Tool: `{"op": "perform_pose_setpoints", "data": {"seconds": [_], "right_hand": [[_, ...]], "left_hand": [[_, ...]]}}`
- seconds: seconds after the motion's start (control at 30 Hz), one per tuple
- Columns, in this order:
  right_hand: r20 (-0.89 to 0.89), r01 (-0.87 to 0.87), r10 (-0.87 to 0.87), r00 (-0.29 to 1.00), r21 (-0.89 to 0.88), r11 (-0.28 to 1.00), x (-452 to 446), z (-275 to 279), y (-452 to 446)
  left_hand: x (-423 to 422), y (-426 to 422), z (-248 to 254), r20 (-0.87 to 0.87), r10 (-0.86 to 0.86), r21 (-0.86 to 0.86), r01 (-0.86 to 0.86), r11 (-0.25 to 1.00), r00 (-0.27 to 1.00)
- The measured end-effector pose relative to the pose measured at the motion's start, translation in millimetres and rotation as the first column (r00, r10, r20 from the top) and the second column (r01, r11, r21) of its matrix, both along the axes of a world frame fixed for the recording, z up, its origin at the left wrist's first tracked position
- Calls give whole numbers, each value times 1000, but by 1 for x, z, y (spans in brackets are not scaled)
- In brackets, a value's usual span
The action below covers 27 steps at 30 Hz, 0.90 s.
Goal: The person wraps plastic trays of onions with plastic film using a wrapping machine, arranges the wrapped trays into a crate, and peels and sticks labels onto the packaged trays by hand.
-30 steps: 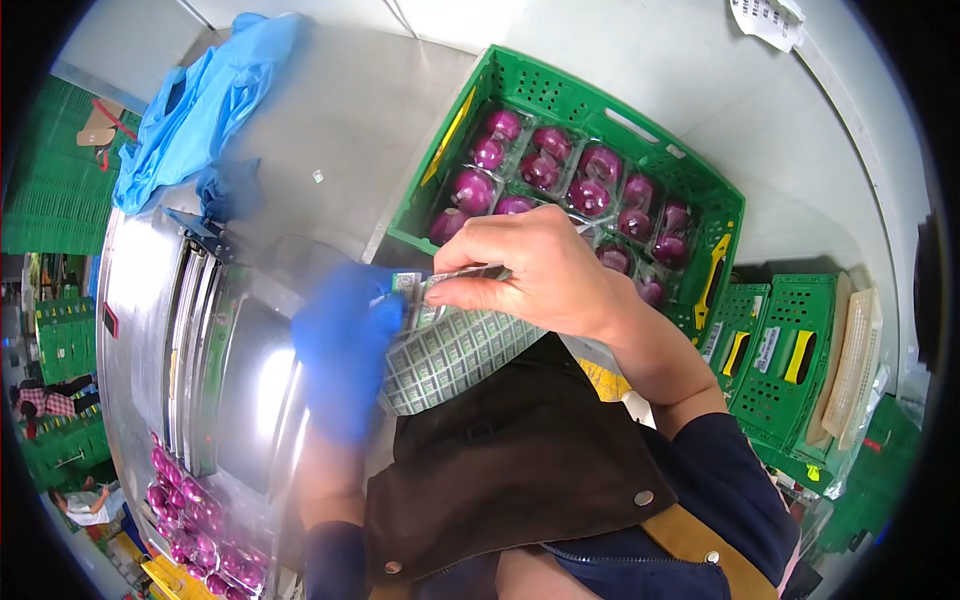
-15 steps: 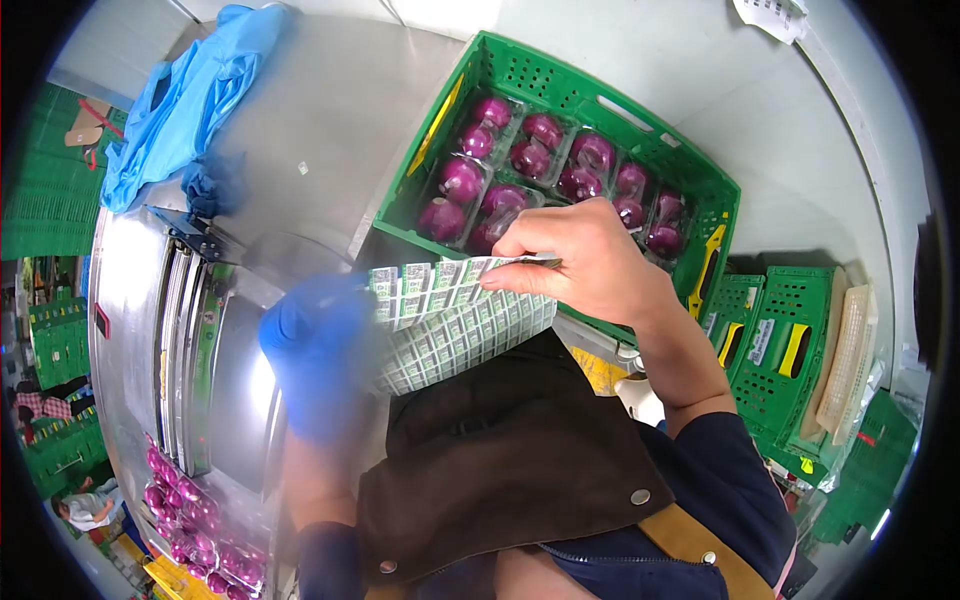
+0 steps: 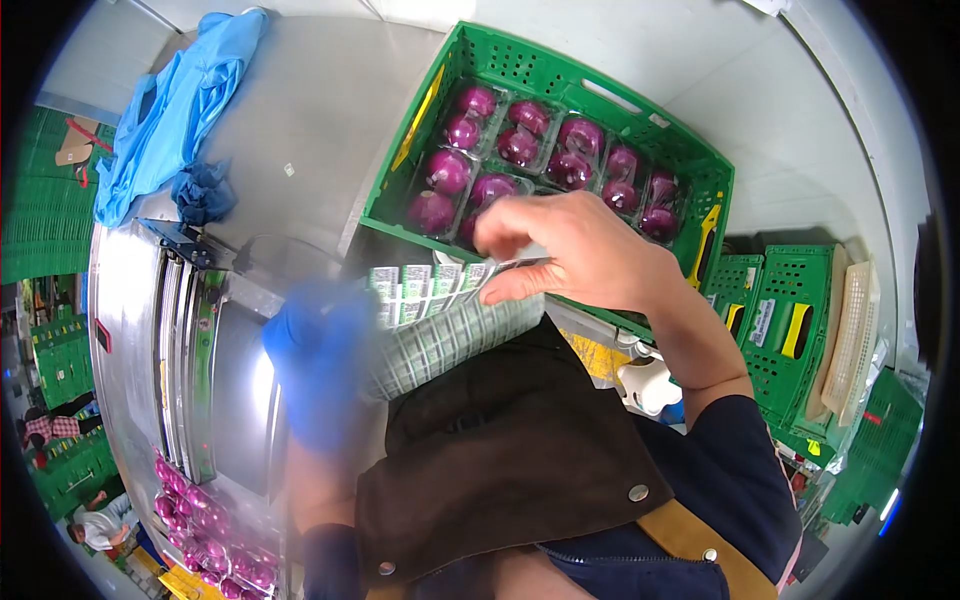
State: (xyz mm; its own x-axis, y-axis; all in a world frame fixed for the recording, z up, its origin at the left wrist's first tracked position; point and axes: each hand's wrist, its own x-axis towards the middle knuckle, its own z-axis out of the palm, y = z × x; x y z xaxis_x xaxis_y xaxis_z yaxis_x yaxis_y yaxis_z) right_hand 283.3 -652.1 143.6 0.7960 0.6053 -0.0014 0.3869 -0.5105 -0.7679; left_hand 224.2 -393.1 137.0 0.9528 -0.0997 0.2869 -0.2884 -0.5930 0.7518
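Note:
A sheet of printed labels (image 3: 455, 342), white and green with small codes, hangs folded in a curve in front of my apron. My left hand (image 3: 322, 345), in a blue glove, is at its left end; motion blurs the fingers, but the hand looks closed around that edge. My bare right hand (image 3: 590, 250) has its thumb on the sheet's upper right edge, and the index finger is lifted a little away from it. Behind that hand, a green crate (image 3: 400, 210) holds clear packs of red onions (image 3: 447, 172), partly hidden by the fingers.
Left of my gloved hand stands a metal machine (image 3: 235, 400) with rails. More packed red onions (image 3: 205, 530) lie at lower left. A blue plastic garment (image 3: 185, 110) rests on the steel table (image 3: 310, 110). Green folded crates (image 3: 775, 340) stand at right. Another person (image 3: 100, 525) appears far left.
My right index finger has lifted from the label sheet while the thumb stays on it. The left hand remains blurred at the sheet's other end. The view has shifted slightly.

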Motion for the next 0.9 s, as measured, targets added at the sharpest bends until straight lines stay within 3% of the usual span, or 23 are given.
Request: {"op": "perform_pose_setpoints", "data": {"seconds": [0.03, 0.13, 0.23, 0.33, 0.43, 0.53, 0.63, 0.67, 0.73, 0.8, 0.83, 0.87, 0.9], "right_hand": [[49, 22, -31, 998, 162, 987, 2, -5, 4], [191, 22, -77, 979, 275, 961, 4, -1, 25], [328, -37, -30, 944, 195, 980, 5, 4, 42], [469, -42, -27, 883, 135, 990, 6, -2, 51], [571, -40, -13, 821, 81, 996, 7, -3, 53], [656, -49, -20, 754, 86, 995, 9, -3, 52], [725, -102, -37, 688, 147, 984, 16, -10, 50], [747, -118, -53, 663, 175, 977, 19, -13, 47], [837, -169, -105, 536, 229, 959, 24, -23, 43], [912, -287, -127, 391, 252, 924, 26, -23, 38], [913, -302, -121, 390, 251, 919, 25, -22, 34], [913, -321, -121, 390, 258, 911, 23, -21, 31], [912, -344, -121, 391, 267, 900, 22, -18, 29]], "left_hand": [[0, -2, 2, 12, -24, 60, 23, 998, 1000], [-1, -13, 10, -352, 90, -239, -182, 954, 932], [0, -13, 3, -339, 11, -400, -155, 903, 941], [0, -11, -3, -312, -14, -411, -122, 903, 950], [4, -14, 6, -311, -52, -343, -61, 937, 949], [5, -30, 28, -471, 31, -281, -184, 942, 881], [1, -34, 24, -480, 117, -374, -324, 869, 869], [10, -7, 17, -487, -161, -425, -72, 902, 859], [8, 11, -16, -489, -159, -658, -243, 713, 858], [18, 10, -13, -542, -108, -466, -191, 864, 833], [22, -2, -4, -578, -60, -352, -182, 918, 814], [26, -7, 6, -595, -211, -430, -86, 899, 775], [24, -14, 5, -573, -88, -379, -168, 910, 815]]}}
